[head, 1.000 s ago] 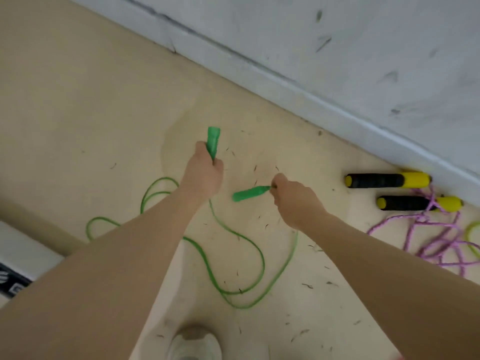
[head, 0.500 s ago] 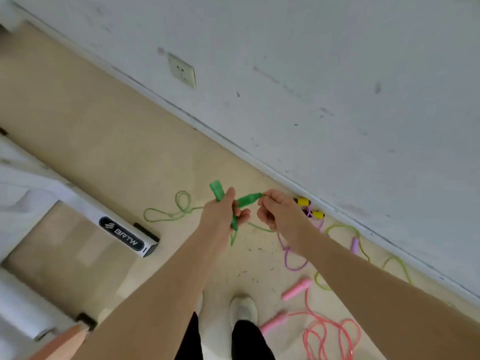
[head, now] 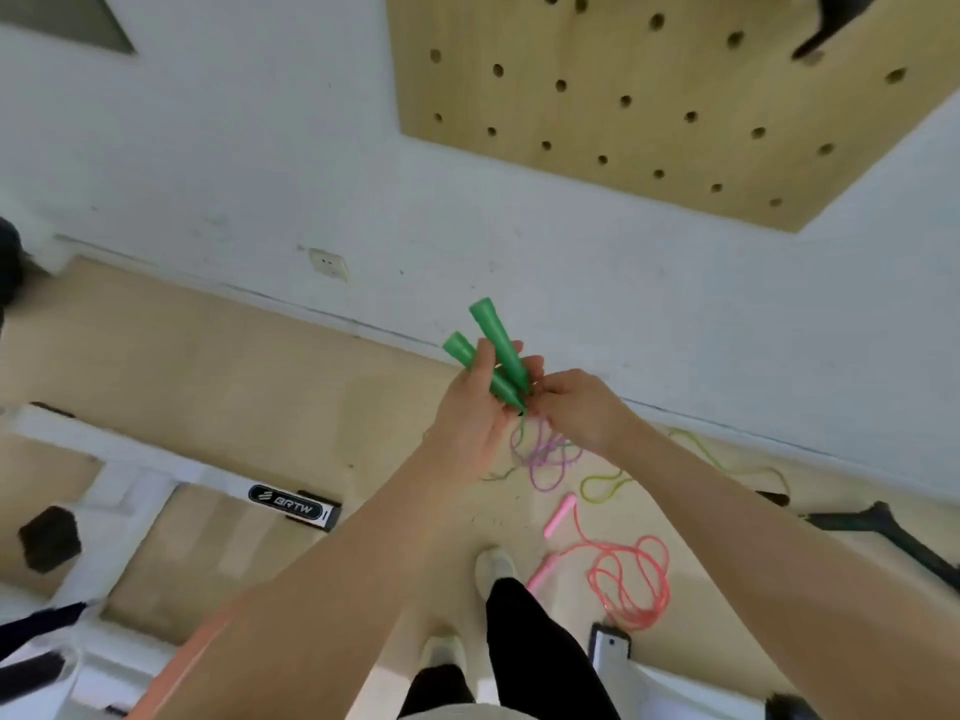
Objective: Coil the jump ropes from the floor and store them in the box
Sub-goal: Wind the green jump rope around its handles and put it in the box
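Green handles (head: 491, 356) side by side, butts up-left, in left hand (head: 470, 413)

Your left hand (head: 470, 413) and right hand (head: 576, 413) meet in front of you, fingers touching, with two rope handles (head: 493, 356) side by side between them, tips angled up toward the wall (head: 260, 174). Below the hands, on the floor (head: 208, 366), one tangled rope (head: 545, 457) lies nearest the wall; another rope (head: 631, 579) lies nearer you, right of your forward shoe (head: 493, 566). A third rope (head: 727, 459) trails farther right, along the wall. A pegboard (head: 649, 96) hangs on the wall above, an outlet (head: 328, 264) to its lower left.
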The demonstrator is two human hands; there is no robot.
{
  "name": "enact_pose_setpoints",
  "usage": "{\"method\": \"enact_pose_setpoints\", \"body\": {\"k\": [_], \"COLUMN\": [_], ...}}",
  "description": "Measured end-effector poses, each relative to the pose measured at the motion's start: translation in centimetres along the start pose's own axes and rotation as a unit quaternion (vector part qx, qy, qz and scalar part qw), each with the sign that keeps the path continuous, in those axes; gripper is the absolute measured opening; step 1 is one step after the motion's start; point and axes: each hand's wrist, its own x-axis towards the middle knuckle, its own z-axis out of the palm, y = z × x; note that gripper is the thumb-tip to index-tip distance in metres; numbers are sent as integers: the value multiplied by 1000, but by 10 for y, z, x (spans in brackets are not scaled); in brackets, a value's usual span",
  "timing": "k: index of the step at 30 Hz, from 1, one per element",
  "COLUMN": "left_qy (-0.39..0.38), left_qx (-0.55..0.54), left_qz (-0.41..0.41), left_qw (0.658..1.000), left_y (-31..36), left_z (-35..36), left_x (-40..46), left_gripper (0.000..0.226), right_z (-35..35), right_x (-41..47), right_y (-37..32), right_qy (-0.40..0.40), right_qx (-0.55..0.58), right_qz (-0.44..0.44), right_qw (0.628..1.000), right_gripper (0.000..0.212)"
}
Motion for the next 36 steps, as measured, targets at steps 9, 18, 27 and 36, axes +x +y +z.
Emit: {"method": "enact_pose_setpoints", "body": {"k": [9,18,27,36], "left_qy": [-76,-48,-119,-193], "left_qx": [47,35,472,505], "left_qz": [-11,-18,-80,-100], "left_qw": [996,998,870,836], "left_y": [-35,-79,-186,-239], "left_z": [66,101,93,100], "left_x": [-104,-188,-295,-377], "left_gripper": [13,20,28,33], "right_z": [-22,-12,-16,3], "right_x": [-143,-233,-364,-413], "right_y": [22,79,170,182], "right_qy": [11,-89,-33,34], "right_qx": [20,67,144,-19], "right_qz": [20,-45,-85,-205], "right_qw": [1000,993,985,978], "right_gripper": [26,3,27,36]}}
